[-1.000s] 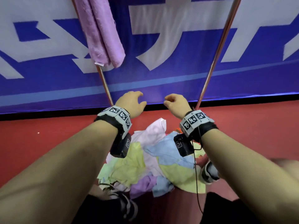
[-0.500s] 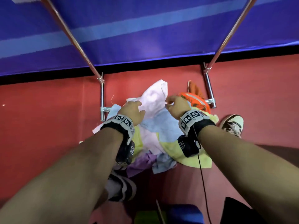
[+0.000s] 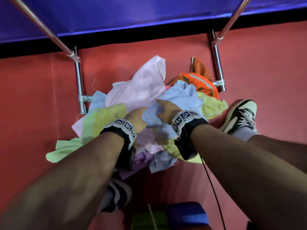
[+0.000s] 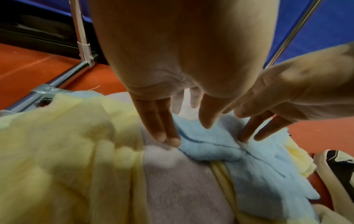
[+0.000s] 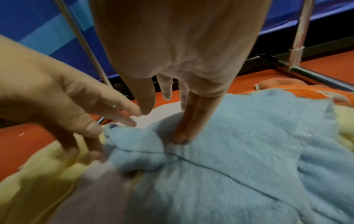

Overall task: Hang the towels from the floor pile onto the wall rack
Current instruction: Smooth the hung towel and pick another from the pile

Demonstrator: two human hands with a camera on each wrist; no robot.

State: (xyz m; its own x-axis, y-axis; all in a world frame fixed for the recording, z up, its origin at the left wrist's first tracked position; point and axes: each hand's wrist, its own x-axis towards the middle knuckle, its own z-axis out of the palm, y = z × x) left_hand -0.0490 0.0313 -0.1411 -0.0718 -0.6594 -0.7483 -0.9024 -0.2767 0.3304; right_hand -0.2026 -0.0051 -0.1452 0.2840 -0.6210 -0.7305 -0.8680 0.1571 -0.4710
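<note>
Staged indoor recording space, not a lived-in home. Red mat floor (image 3: 41,100) running up to a black strip at the foot of a blue printed banner (image 3: 132,12) serving as the back wall. Freestanding metal tube rack (image 3: 78,80) with clamp joints, its base bars resting on the floor, slanted poles rising on both sides. Loose pile of towels (image 3: 137,90) in pale pink, blue, yellow and orange heaped between the base bars. Wristbands with square coded markers (image 3: 184,117) and a trailing cable (image 3: 214,188) marking a data-collection setup.
</note>
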